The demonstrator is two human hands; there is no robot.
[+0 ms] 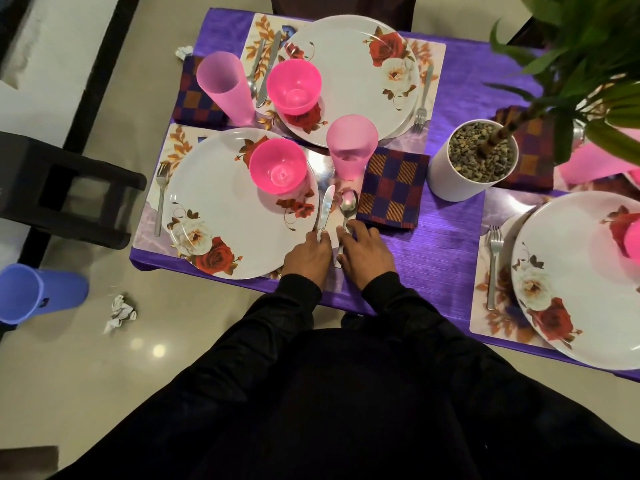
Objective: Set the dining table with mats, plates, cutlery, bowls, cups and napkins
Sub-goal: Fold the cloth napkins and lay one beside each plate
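At the near place setting, a white rose-patterned plate (221, 209) lies on a floral mat (149, 216) with a pink bowl (278, 166) on it. A fork (160, 195) lies left of the plate. Right of the plate, my left hand (306, 252) pinches the handle of a knife (325, 207), and my right hand (363, 247) pinches the handle of a spoon (347, 206). Both pieces lie side by side on the mat. A pink cup (350, 147) stands beyond them, and a checked napkin (393, 187) lies to their right.
A second setting at the far side has a plate (353, 74), bowl (293, 86), cup (225, 86) and cutlery. A third plate (581, 278) with a fork (493, 265) is at right. A white plant pot (474, 161) stands mid-table. A blue bin (31, 292) and crumpled paper (119, 313) are on the floor.
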